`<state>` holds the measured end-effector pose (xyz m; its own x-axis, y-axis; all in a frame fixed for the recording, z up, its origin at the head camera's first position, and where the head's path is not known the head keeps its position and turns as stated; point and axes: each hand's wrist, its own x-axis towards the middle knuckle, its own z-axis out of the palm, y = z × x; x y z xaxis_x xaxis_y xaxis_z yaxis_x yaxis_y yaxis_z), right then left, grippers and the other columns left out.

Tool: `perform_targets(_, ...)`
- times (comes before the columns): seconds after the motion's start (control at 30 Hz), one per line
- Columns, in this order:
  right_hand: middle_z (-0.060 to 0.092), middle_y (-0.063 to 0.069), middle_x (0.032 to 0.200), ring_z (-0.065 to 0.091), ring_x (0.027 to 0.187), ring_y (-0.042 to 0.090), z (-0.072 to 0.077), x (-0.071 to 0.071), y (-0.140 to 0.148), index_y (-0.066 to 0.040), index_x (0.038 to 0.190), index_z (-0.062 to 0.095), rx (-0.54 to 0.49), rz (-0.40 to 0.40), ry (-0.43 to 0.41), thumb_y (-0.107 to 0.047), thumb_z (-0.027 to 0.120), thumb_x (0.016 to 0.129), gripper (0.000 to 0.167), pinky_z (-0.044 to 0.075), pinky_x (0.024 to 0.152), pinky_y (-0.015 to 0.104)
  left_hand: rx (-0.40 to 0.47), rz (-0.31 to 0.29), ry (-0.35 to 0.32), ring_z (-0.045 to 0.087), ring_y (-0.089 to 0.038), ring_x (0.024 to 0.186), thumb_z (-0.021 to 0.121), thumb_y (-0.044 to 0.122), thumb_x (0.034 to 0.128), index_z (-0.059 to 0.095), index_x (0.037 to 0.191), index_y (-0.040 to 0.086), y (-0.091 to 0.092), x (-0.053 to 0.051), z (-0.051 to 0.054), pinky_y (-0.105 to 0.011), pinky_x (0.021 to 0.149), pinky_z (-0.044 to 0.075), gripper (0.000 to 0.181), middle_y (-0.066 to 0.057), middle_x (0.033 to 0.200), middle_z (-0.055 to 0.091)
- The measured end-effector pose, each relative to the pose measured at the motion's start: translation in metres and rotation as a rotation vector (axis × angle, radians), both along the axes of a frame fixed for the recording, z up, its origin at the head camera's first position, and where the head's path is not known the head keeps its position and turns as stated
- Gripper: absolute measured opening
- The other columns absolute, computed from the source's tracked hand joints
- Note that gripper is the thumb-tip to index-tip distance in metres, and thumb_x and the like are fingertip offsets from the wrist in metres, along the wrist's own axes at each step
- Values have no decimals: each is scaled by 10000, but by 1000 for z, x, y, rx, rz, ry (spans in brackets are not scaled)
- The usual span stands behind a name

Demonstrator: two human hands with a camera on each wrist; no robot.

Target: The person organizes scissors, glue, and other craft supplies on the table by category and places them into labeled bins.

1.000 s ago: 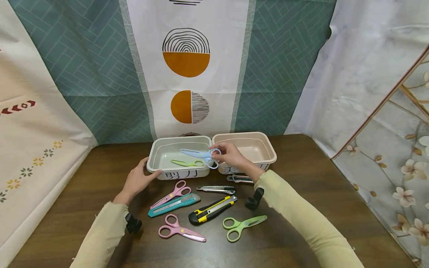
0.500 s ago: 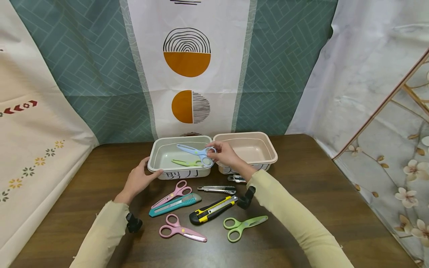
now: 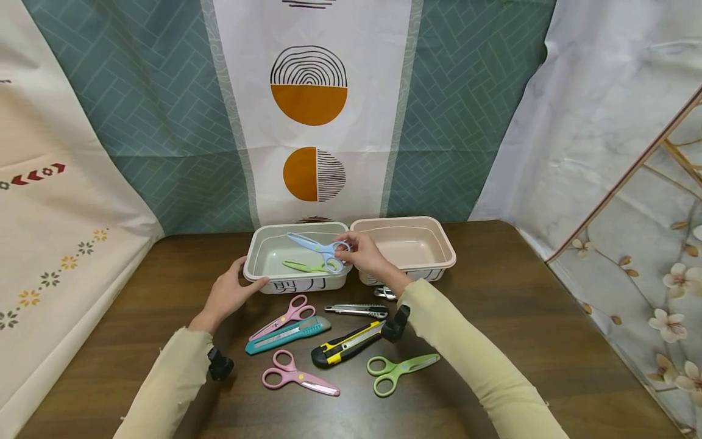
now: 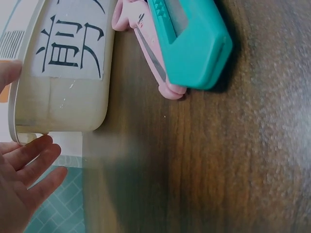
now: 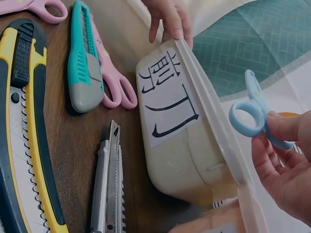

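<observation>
My right hand [image 3: 363,253] pinches a light blue pair of scissors [image 3: 310,243] by one handle loop, above the grey-green plastic bin [image 3: 269,280]. The scissors' tip points left; in the right wrist view the blue scissors [image 5: 247,118] are above the rim. Inside that bin lies a lime green pair of scissors [image 3: 300,266], partly covered by the blue loops. My left hand [image 3: 226,296] holds the bin's left front corner, thumb along the front rim and fingers at the side. In the left wrist view the fingers of the left hand [image 4: 36,162] touch the bin's end.
A beige bin [image 3: 408,244] adjoins on the right. In front lie pink scissors [image 3: 285,317], a teal utility knife [image 3: 287,334], more pink scissors [image 3: 296,375], a yellow-black utility knife [image 3: 348,346], a silver utility knife [image 3: 356,310], a partly hidden knife [image 3: 385,293] and green scissors [image 3: 399,369].
My right hand has moved slightly left with the blue scissors, so they sit further over the grey-green bin. The left hand stays at the bin's corner.
</observation>
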<state>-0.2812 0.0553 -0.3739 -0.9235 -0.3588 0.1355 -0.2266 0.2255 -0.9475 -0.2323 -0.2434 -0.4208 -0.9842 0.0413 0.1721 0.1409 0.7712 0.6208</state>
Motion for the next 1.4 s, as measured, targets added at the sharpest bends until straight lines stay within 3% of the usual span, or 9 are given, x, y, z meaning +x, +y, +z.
perform_targets(0.27, 594, 136, 879, 475, 637, 95, -3, -5, 1, 67, 1126, 560, 39, 19, 56, 32, 580, 854, 275, 459, 583, 218, -6, 1, 3, 525, -303, 945, 612, 511, 802, 299, 1374, 2, 2, -1, -1, -444, 758, 417, 827, -220, 1215, 515)
perform_targets(0.53, 592, 158, 856, 472, 623, 99, -1, -14, 2, 93, 1103, 565, 47, 0, 95, 61, 589, 836, 270, 441, 563, 209, 1, 1, 2, 513, -282, 890, 616, 502, 804, 295, 1379, 5, 0, 0, 1, -368, 690, 392, 825, -215, 1217, 515)
perform_targets(0.73, 598, 175, 868, 485, 624, 90, -2, -14, -2, 99, 1080, 561, 68, 48, 107, 66, 600, 826, 258, 443, 569, 194, -6, 1, 1, 494, -262, 832, 619, 495, 805, 298, 1376, 0, 0, 1, 1, -334, 648, 372, 821, -215, 1194, 526)
perform_targets(1.0, 598, 184, 883, 485, 650, 98, 3, -13, -6, 95, 1098, 568, 108, 118, 126, 58, 602, 827, 275, 448, 599, 195, 0, 0, 3, 520, -304, 937, 615, 497, 807, 291, 1379, 2, 1, 0, 0, -427, 747, 407, 823, -227, 1227, 507)
perform_targets(1.4, 631, 195, 873, 484, 647, 138, 2, -14, -9, 73, 1088, 595, 133, 74, 201, 40, 616, 823, 267, 377, 583, 190, 8, -1, 4, 522, -322, 983, 616, 501, 804, 286, 1380, -5, 0, 0, -1, -481, 797, 415, 834, -235, 1237, 498)
